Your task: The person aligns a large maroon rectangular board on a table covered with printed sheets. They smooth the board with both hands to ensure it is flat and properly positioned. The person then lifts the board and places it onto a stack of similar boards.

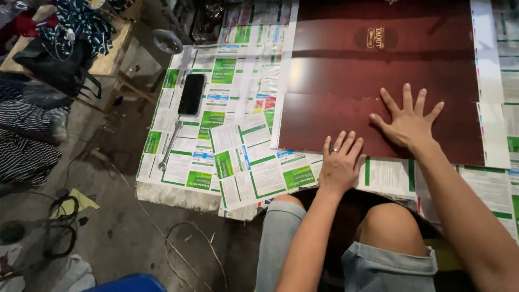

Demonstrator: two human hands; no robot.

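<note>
Knees at frame bottom. Left hand and right hand flat, fingers spread, gripping nothing, on dark red sheet. Phone and wrench centre-left.

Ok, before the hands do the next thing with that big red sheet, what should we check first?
1. Left hand flat on the sheet's near edge: ok, fingers spread, partly on the green-and-white printed paper.
2. Right hand pressing the dark red sheet: ok, palm down, fingers wide.
3. Sheet lying flat: mostly ok, though a crease line runs across it near the fingertips.
4. Black phone out of the way: ok, it lies apart, to the left of the sheet.
5. Wrench out of the way: ok, it lies near the table's left edge.
6. Sheet's far edge lined up: cannot tell, it runs out of view.
</note>
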